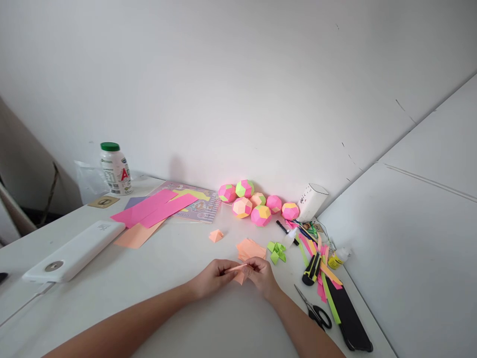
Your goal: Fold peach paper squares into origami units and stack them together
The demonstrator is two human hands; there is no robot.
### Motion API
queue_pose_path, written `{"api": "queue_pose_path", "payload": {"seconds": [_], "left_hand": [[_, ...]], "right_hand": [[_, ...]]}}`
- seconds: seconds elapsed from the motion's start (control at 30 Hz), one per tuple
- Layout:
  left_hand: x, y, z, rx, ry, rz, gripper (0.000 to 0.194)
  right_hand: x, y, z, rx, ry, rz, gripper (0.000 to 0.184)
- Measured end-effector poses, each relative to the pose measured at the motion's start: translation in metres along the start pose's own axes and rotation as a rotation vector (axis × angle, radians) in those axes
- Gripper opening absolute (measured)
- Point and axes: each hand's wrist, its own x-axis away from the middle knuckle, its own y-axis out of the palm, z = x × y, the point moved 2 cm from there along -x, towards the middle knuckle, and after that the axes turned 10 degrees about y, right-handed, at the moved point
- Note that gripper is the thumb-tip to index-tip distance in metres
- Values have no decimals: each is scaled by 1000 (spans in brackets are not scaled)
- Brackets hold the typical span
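Note:
Between my two hands is a small folded piece of peach paper (240, 277), pinched from both sides above the white table. My left hand (212, 278) grips its left end with thumb and fingers. On the other end, the fingers of my right hand (261, 276) are closed, partly covering the paper. Just beyond the hands lies a stack of peach paper pieces (251, 248). A folded peach paper pyramid (215, 235) rests to its left, and several folded green paper pieces (276, 252) lie to its right.
Several faceted paper balls (261, 215) sit against the wall. Scissors (315, 308), a utility knife (312, 268), paper strips and a yellow-labelled bottle (339, 258) are on the right. Pink sheets (152, 209), a white power bank (74, 251) and a green-capped bottle (116, 169) stand left.

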Motion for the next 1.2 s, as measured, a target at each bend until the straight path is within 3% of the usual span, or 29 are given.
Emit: {"api": "queue_pose_path", "payload": {"seconds": [0.27, 0.5, 0.73, 0.87, 1.03, 1.2], "left_hand": [[0, 0, 0, -3, 3, -4, 44], [-1, -3, -15, 71, -83, 91, 38], [-4, -9, -25, 154, -127, 134, 43], [-4, -10, -21, 134, -139, 123, 43], [-4, -9, -19, 86, -125, 111, 42], [-4, -7, -19, 153, -116, 112, 39]], "right_hand": [[-1, -1, 0, -3, 8, 0, 24], [0, -2, 2, -35, 17, 6, 27], [1, -1, 4, -60, 27, -32, 35], [4, 1, 0, -10, -20, -41, 32], [9, 5, -7, 161, -208, -19, 27], [8, 4, -5, 183, -160, 28, 27]]}}
